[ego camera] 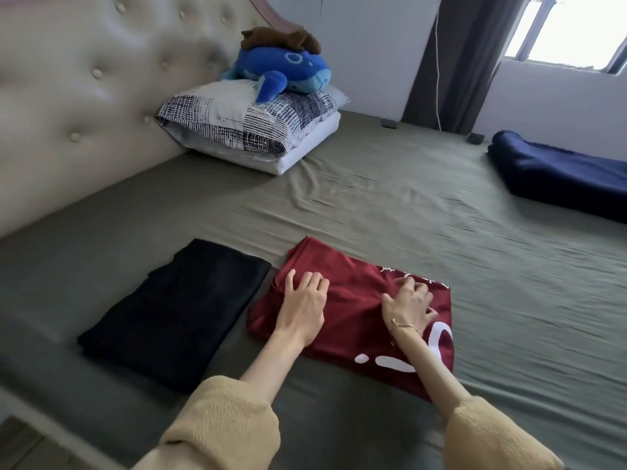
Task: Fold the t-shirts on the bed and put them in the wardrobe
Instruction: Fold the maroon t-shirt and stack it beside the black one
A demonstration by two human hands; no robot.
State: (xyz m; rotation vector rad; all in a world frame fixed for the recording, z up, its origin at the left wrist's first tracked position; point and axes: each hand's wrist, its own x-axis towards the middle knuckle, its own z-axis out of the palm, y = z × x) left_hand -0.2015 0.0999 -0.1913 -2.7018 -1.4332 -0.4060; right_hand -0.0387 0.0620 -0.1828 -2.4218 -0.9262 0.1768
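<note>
A dark red t-shirt [353,300] with white print lies folded into a rough rectangle on the olive-green bed [407,215]. My left hand [303,300] rests flat on its left part, fingers spread over the cloth. My right hand [409,300], with a thin bracelet at the wrist, presses on its right part near the white lettering, fingers slightly bent on the fabric. To the left of the red shirt lies a folded black t-shirt [176,310], touched by neither hand.
A patterned pillow [237,120] on a white one sits against the tufted headboard [78,96], topped by a blue plush whale [285,72] and a brown plush. A folded navy blanket [559,171] lies at the far right. Dark curtain and window stand beyond the bed.
</note>
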